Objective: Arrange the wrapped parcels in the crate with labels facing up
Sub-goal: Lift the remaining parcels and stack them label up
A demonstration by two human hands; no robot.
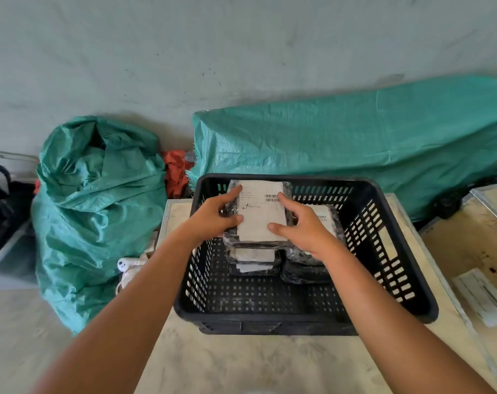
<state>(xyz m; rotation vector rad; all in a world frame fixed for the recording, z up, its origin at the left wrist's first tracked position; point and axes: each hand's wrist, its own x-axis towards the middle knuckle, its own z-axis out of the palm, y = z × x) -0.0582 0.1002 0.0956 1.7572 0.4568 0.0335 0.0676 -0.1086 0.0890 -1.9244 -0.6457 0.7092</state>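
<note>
A black perforated crate (395, 251) stands on a pale table. Inside it, toward the far side, black-wrapped parcels lie in two stacks. The top parcel (260, 214) of the left stack shows a white label with a barcode facing up. My left hand (216, 216) grips its left edge and my right hand (304, 227) grips its right edge. Under it lie more wrapped parcels (253, 261) with white labels showing. A second stack (307, 270) sits to the right, partly hidden by my right hand, its top label (322, 218) also facing up.
A crumpled green woven sack (96, 211) stands left of the table, and a long green tarp bundle (355, 143) lies behind the crate. A wooden board (469, 243) with a paper sheet (483, 297) sits at the right. The crate's near half is bare floor.
</note>
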